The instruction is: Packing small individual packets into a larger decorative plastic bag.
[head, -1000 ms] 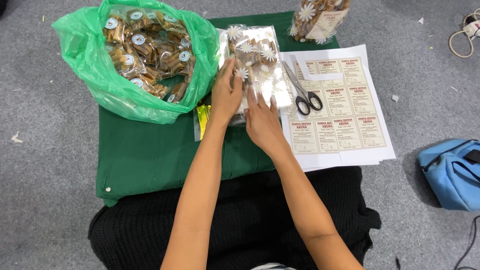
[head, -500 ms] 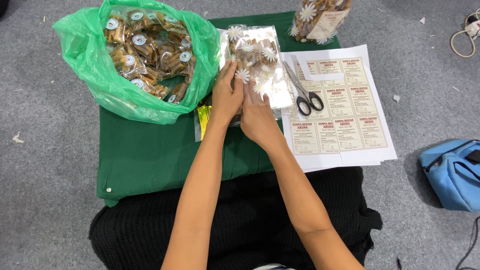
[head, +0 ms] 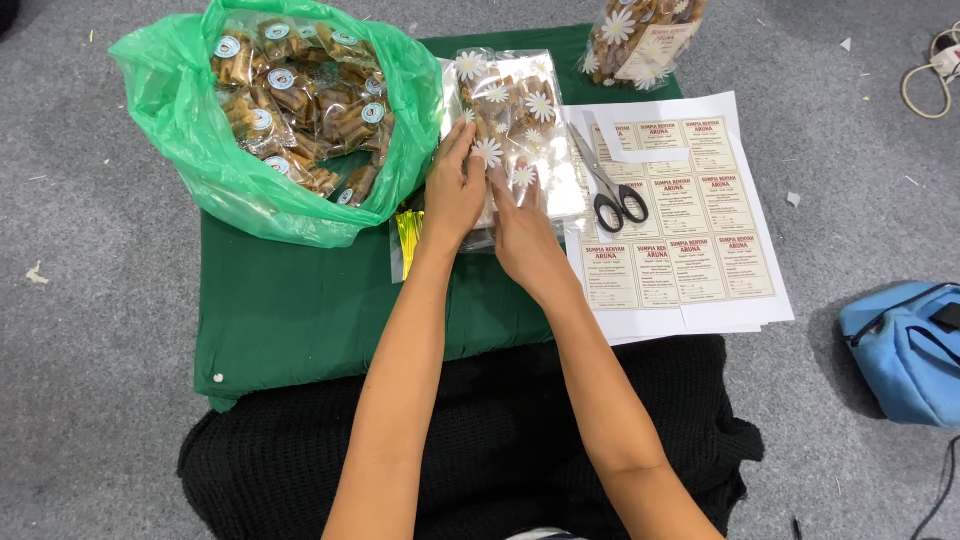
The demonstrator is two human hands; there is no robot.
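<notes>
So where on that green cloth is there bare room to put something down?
The green cloth is bare in front of the green plastic bag, left of the left hand. The far side is crowded: daisy-print packet, scissors, label sheets.

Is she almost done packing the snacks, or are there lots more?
One filled daisy bag already stands at the back. Both the left hand and the right hand press on a second daisy bag now. The green sack holds many small packets, and the label sheet is mostly uncut beside the scissors.
</notes>
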